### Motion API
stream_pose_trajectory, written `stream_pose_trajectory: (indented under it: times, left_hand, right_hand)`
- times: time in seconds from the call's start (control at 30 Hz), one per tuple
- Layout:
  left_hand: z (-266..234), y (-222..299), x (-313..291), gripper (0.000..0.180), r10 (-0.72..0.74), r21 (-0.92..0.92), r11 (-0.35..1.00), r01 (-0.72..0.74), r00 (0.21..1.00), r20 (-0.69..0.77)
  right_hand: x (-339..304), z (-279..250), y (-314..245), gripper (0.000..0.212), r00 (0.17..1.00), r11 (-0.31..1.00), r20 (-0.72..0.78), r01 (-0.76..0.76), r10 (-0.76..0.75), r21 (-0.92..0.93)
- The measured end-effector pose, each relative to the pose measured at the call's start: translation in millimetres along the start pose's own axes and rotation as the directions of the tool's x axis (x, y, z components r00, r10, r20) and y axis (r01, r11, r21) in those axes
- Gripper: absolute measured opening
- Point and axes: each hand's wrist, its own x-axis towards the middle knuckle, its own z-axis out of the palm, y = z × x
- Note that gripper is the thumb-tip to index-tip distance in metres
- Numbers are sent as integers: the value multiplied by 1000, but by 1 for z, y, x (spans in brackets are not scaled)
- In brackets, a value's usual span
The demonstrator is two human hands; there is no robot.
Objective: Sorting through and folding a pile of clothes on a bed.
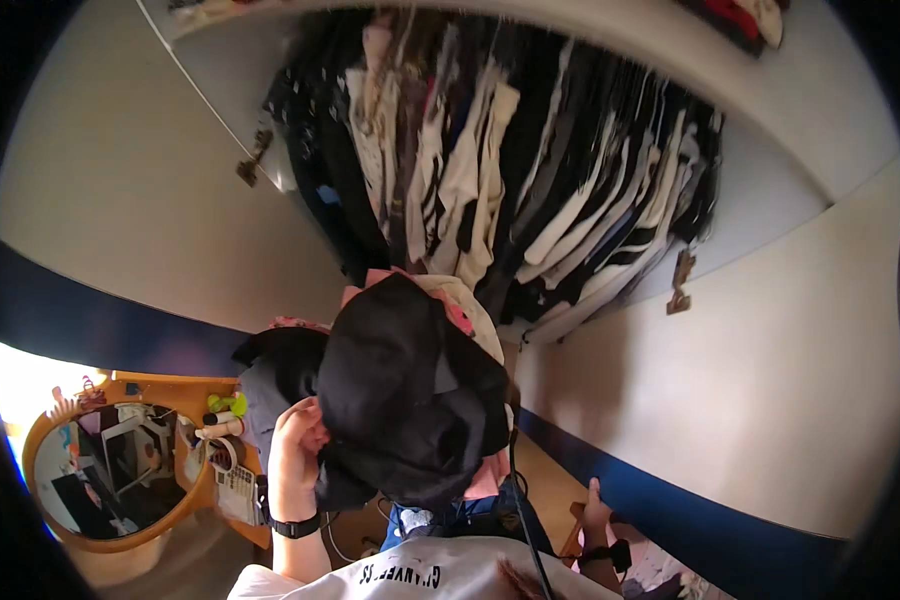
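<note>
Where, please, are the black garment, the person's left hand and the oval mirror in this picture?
Black garment (410, 400): head view, on the middle of the bundled cloth.
Left hand (297, 450): head view, on the back of the hand that touches the garment's left edge.
Oval mirror (110, 470): head view, on the glass inside the wooden frame.

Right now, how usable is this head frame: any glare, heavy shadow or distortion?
Head view: strong fisheye bending of the wall edges, black corners. Window light blows out at far left by the oval mirror. The black garment held by the left hand is a detail-free dark mass.

Black garment (400, 390) bunched, held up high before hanging clothes.
</note>
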Motion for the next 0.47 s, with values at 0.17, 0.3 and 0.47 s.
stream_pose_trajectory:
  times: [0.17,0.3,0.47]
  left_hand:
    - [44,65,-37,16,29,58,997,-43,974,223]
    - [72,120,-60,14,101,82,986,-144,914,393]
    - [96,183,-96,35,182,134,956,-262,883,433]
  right_hand:
    - [-16,5,-61,43,790,804,157,-570,593,-170]
    - [-25,7,-81,62,426,512,461,-856,778,-74]
    - [-72,52,-258,74,786,970,582,-244,207,-15]
